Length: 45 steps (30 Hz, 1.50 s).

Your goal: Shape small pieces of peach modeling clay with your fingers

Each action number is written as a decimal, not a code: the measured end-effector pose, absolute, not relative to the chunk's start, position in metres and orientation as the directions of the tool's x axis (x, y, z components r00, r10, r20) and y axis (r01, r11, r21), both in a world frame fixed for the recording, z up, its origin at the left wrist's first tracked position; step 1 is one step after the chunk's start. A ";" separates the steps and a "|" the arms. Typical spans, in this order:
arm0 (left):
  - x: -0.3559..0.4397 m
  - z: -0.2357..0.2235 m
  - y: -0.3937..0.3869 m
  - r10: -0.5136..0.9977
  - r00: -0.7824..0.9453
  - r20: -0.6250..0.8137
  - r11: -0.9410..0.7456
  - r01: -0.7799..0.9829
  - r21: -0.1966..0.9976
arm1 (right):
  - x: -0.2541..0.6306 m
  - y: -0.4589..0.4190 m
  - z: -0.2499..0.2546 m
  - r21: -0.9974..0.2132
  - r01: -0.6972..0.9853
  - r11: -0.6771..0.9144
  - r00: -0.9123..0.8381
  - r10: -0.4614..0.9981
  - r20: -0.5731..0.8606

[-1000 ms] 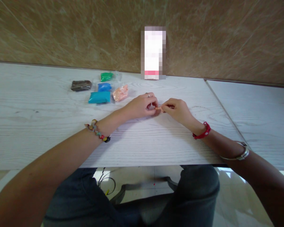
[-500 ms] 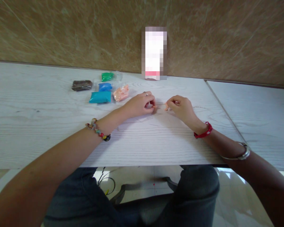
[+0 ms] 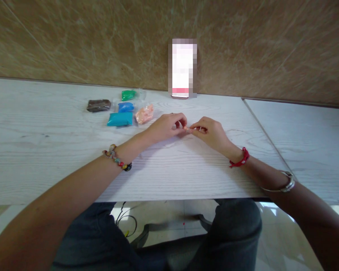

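Over the white wood-grain table [image 3: 169,173], my left hand [image 3: 169,126] is closed in a pinch on a small piece of peach modelling clay [image 3: 185,128]. My right hand [image 3: 213,132] comes in from the other side, its thumb and forefinger pinched at the same bit of clay. The fingertips of both hands meet there, and they partly cover the clay, so its shape is hard to make out. To the left of my left hand lies a clear bag of peach clay [image 3: 144,114].
Further left lie packets of teal clay [image 3: 120,119], blue clay [image 3: 125,107], green clay [image 3: 128,95] and brown clay [image 3: 98,105]. A phone with a blurred screen [image 3: 182,69] leans on the brown marbled wall [image 3: 73,41] at the back. A seam crosses the table at right.
My right hand has moved left with its peach clay, closing the gap to my left hand. My left hand still pinches its piece in nearly the same place.
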State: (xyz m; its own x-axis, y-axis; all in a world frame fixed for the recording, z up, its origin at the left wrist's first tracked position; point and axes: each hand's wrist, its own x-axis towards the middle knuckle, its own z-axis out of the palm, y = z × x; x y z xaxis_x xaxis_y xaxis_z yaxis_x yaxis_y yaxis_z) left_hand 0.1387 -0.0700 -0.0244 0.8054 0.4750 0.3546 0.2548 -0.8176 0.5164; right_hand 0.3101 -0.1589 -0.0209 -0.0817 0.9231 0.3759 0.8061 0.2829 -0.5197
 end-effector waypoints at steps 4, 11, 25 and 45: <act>0.140 -0.022 -0.076 0.468 0.784 0.408 -0.850 0.274 0.449 | 0.307 -0.160 -0.020 -0.553 0.785 0.278 -0.063 0.925 0.375; 0.139 -0.022 -0.079 0.448 0.787 0.424 -0.874 0.286 0.393 | 0.307 -0.159 -0.022 -0.572 0.774 0.272 -0.066 0.933 0.354; 0.139 -0.020 -0.078 0.443 0.786 0.431 -0.871 0.264 0.414 | 0.308 -0.157 -0.024 -0.691 0.692 0.210 -0.027 0.964 0.265; 0.138 -0.024 -0.078 0.361 0.814 0.456 -0.917 0.221 0.331 | 0.310 -0.157 -0.025 -0.641 0.711 0.289 -0.081 0.939 0.334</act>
